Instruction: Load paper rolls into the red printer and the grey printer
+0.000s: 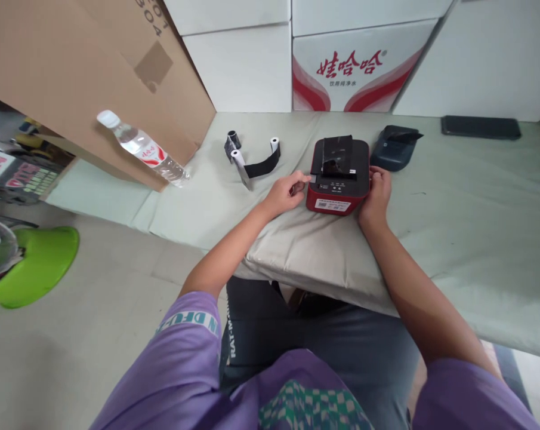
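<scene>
A small red printer (pixel 330 197) with a black top stands on the cloth-covered surface in front of me. A shiny black strip (pixel 337 156) sticks up out of its top, and a white label is stuck on its front. My left hand (pixel 286 192) is at the printer's left front corner, its index fingertip on a grey tab and the other fingers curled in. Curved against the right side, my right hand (pixel 376 194) steadies the printer; some of its fingertips are hidden. Close behind that hand lies a dark blue device (pixel 394 149) with a black strip on it.
Left of the printer lie two small rolls joined by a black-and-white strip (pixel 263 167) and a dark roll (pixel 233 141). A water bottle (pixel 138 143) leans against a cardboard box (pixel 162 77). A black phone-like slab (pixel 480 127) lies at right, before stacked white boxes (pixel 247 71).
</scene>
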The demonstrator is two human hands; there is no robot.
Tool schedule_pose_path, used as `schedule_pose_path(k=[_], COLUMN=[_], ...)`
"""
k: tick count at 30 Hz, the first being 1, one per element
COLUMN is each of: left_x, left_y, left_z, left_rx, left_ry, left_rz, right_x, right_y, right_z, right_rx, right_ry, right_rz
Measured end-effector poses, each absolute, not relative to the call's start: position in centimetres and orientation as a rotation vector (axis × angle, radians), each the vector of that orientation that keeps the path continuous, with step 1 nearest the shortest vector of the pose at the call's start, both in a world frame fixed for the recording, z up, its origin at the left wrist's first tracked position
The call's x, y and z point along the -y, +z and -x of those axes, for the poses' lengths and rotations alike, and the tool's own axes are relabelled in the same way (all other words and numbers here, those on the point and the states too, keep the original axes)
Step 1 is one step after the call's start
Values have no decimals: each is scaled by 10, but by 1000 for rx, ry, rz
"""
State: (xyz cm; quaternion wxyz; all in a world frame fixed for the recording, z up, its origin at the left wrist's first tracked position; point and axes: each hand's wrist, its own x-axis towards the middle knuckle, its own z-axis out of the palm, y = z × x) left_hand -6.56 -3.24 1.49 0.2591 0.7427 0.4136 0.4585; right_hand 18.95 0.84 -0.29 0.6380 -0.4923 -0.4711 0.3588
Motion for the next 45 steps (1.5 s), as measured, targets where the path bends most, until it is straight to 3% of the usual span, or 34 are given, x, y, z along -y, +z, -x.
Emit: schedule_pose_path(k=[7, 19, 25, 34, 40, 45], left_x=[29, 29, 32, 13, -31, -82], left_y=[21, -8, 0, 32, 75, 84], left_z=[60, 61, 62, 67, 50, 22], left_rx=[-1098, -1115, -1060, -1418, -1303, -1207], left_ry=[1242, 1332, 1366, 1420, 1068, 714], left_rz=[-2065, -2169, -2128, -1976, -2350, -2492], right_x=[-13, -14, -15, -16, -14, -14], right_y=[-11, -8, -9, -8, -2, 1], right_z=[-191, -193, -196, -192, -192, -192], right_rx=[1085, 1034, 1073, 1092, 1129, 1119], right_ry=[776, 762, 800, 791, 736, 757], right_rz=[1132, 1079, 1064, 1081, 1118, 1146])
